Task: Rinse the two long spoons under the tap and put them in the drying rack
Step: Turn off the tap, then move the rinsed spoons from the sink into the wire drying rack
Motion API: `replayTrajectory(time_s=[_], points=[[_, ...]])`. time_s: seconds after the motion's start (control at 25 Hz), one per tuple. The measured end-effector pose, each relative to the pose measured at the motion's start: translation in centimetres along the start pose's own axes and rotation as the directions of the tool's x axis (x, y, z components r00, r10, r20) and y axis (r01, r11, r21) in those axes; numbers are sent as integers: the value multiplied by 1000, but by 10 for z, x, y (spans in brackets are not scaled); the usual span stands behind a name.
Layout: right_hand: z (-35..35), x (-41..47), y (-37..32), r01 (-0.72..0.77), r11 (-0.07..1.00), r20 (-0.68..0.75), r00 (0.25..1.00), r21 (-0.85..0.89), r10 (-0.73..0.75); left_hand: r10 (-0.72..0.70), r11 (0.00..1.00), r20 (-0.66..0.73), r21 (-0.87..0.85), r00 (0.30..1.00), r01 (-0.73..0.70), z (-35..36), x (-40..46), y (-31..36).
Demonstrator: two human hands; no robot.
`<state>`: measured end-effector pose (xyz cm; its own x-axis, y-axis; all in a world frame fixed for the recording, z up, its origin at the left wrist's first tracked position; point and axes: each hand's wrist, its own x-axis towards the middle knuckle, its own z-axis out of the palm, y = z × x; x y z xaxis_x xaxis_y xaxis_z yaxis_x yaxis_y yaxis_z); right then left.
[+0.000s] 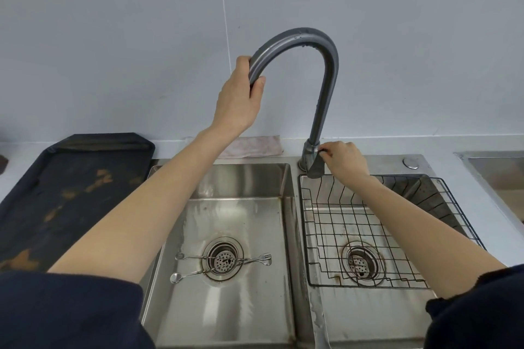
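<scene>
Two long metal spoons lie across the drain on the floor of the left sink basin, with a small fork-ended piece beside them. A tall grey arched tap rises between the two basins. My left hand grips the spout end of the tap, up high. My right hand rests on the tap lever at its base. No water runs. A black wire drying rack sits in the right basin and holds nothing.
A dark tray with brown stains lies on the counter at the left. A folded pale cloth rests against the tiled wall behind the sink. Another steel surface shows at the far right.
</scene>
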<state>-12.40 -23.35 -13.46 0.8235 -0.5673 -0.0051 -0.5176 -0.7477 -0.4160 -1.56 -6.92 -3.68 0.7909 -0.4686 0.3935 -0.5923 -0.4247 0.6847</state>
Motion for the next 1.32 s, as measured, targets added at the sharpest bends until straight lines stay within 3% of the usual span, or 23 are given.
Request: replayTrajectory(time_s=[0.08,0.28,0.6,0.92,1.16,1.32], points=[[4,-6,-4,48,996,-32,998,-75,-51,0,1000,54,-24,999,1,-6,-4,0],[16,-21,-17,215,973,-116,968,-80,-223,8,988,123,155,992,-27,-18,-36,-25],[71,-48,-55,318,945,105,945,-82,-309,-191,948,280,302,941,103,-24,-86,-87],[146,-63,-70,286,952,365,902,-105,-231,-432,859,418,461,799,223,-5,-137,-176],[194,-74,-69,241,961,521,842,-134,-138,-571,803,555,529,605,273,26,-177,-237],[221,-76,-64,219,961,599,797,-166,-78,-619,776,595,563,512,283,43,-199,-261]])
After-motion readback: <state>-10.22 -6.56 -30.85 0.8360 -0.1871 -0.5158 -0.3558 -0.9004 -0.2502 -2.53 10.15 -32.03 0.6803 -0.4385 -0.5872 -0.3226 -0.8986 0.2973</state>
